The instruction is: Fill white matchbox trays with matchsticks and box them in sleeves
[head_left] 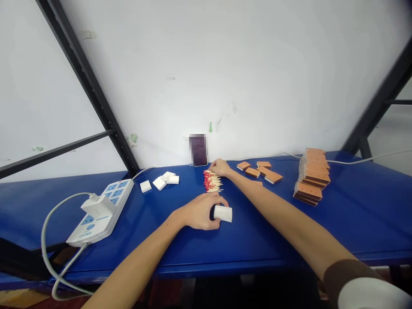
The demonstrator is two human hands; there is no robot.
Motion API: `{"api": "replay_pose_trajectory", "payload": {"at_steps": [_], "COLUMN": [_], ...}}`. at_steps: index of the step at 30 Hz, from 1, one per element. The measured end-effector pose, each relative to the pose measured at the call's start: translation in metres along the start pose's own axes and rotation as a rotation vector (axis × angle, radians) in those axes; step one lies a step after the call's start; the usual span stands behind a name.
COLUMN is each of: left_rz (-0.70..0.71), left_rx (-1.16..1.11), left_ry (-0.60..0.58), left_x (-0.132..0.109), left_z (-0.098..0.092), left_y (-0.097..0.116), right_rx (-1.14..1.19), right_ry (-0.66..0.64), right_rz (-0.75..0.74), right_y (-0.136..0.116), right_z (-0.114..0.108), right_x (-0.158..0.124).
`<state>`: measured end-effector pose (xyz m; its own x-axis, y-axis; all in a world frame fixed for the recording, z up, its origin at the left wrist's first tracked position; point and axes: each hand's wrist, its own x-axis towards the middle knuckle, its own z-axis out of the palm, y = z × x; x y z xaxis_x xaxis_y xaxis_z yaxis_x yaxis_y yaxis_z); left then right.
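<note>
A small white matchbox tray (pixel 223 213) sits between the thumb and fingers of my left hand (pixel 206 211), low over the front part of the blue table. Just beyond it lies a pile of matches (pixel 212 181), red heads to the left and pale sticks to the right. At the pile's far end, my right hand (pixel 220 166) has its fingers bent down onto the matches; whether any are pinched between the fingertips is hidden. Several white trays (pixel 159 183) lie loose on the left. Orange matchbox sleeves (pixel 264 171) are scattered to the right of my right hand.
Stacked orange matchboxes (pixel 312 171) stand at the right. A white power strip (pixel 111 206) with a plugged-in charger and looping cable occupies the left side. A phone (pixel 198 150) leans against the wall behind the matches. Dark metal posts flank the blue table (pixel 257 240).
</note>
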<state>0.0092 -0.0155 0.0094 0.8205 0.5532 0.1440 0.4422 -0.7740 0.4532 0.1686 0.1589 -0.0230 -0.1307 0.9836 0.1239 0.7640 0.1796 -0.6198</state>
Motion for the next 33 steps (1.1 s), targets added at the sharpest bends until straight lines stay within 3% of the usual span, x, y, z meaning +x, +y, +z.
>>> {"api": "replay_pose_trajectory", "payload": {"at_steps": [6,10,14,17,19,23,28,33], "left_rz": [0.005,-0.052,-0.142,-0.17,-0.178,-0.148,-0.136,-0.164], "left_rx": [-0.02,-0.096,-0.033,0.009,0.006,-0.042,-0.068,0.026], "left_ry": [0.013,0.16,0.359,0.348,0.322,0.303,0.287,0.345], "left_x": [-0.001,0.0,0.001,0.0,-0.002,-0.005,-0.006,-0.007], "left_z": [-0.001,-0.003,-0.006,-0.007,-0.008,-0.01,-0.012,-0.01], "left_y": [0.002,-0.014,-0.037,-0.047,-0.051,-0.051,-0.051,-0.051], "right_rx": [0.035,0.017,-0.016,-0.055,-0.075,-0.086,-0.1,-0.067], "right_ry": [0.068,0.131,0.146,0.069,0.058,0.096,0.044,0.049], "right_rz": [-0.032,-0.116,-0.289,-0.562,-0.64,-0.641,-0.623,-0.605], "right_y": [-0.005,0.003,0.012,0.011,0.007,0.001,0.01,0.02], "right_z": [-0.008,-0.017,-0.026,-0.031,-0.031,-0.027,-0.028,-0.032], "right_x": [-0.024,-0.046,-0.085,-0.11,-0.119,-0.125,-0.13,-0.129]}}
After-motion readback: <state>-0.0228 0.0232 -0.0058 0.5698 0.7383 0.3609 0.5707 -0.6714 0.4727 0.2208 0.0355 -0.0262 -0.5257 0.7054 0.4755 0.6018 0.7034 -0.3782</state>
